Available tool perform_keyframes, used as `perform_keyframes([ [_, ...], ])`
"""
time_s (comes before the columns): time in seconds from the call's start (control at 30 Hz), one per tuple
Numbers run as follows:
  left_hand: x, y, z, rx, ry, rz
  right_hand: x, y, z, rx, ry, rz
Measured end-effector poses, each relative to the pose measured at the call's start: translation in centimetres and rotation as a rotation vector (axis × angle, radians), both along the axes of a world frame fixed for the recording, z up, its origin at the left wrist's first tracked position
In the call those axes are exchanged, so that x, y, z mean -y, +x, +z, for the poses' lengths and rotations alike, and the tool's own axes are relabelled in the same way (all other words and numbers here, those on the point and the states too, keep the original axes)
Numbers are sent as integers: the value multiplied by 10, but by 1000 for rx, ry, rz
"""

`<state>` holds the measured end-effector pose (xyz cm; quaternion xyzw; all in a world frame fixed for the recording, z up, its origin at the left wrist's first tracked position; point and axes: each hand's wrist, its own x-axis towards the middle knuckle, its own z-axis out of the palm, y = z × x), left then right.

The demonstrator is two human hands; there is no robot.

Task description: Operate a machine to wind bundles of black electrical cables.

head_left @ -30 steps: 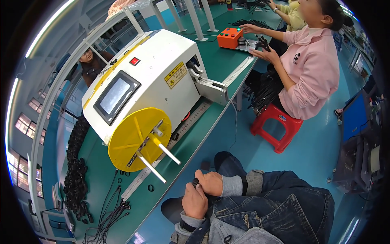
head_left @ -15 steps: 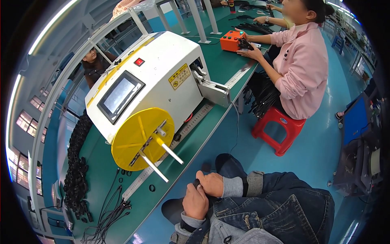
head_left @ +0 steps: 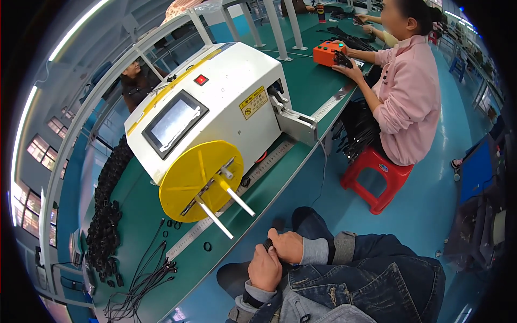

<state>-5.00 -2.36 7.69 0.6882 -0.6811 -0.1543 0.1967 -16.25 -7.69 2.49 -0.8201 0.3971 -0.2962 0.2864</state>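
Note:
Both my hands are together above my lap, just off the table's front edge. My left hand [head_left: 265, 268] is closed, its fingers curled around a small black bundle [head_left: 267, 244] that looks like coiled cable and is mostly hidden. My right hand [head_left: 289, 247] closes on the same bundle from the other side. Nearest to the hands is a white machine [head_left: 215, 97] with a yellow disc [head_left: 183, 185]; two pale rods stick out from the disc toward me. Several loose black cables [head_left: 141, 288] lie on the table to the left, near a black ring [head_left: 207, 246].
A long pile of black cable coils [head_left: 105, 231] lines the green table [head_left: 188, 285] behind the machine. A metal ruler [head_left: 186, 242] runs along the front. At the right, a person in a pink top [head_left: 406, 102] on a red stool [head_left: 377, 177] handles black cables beside an orange box [head_left: 325, 54].
The whole view has shifted slightly, so the machine and table sit further right. My hands stay together on the black bundle, and its ribbed side shows less now.

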Motion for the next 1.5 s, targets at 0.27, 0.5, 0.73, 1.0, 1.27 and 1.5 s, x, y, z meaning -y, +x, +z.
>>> perform_keyframes([
  [0.27, -4, 6, -2, -26, -9, 27, -3, 6, 0, -4, 8, 43],
  [0.5, -5, -17, 67, -17, -177, -79, -3, -22, 82, 285, -391, -137],
  [0.73, 22, -1, 51, -42, -395, -28, 32, 7, 69, 251, -433, -49],
  [1.0, 19, 8, 42, -35, -368, 37, 26, 19, 58, 171, -388, -68],
  [1.27, 19, 6, 38, -85, -324, 50, 25, 22, 48, 127, -320, -72],
  [1.5, 21, -4, 38, -106, -284, 43, 25, 12, 50, 140, -304, -88],
])
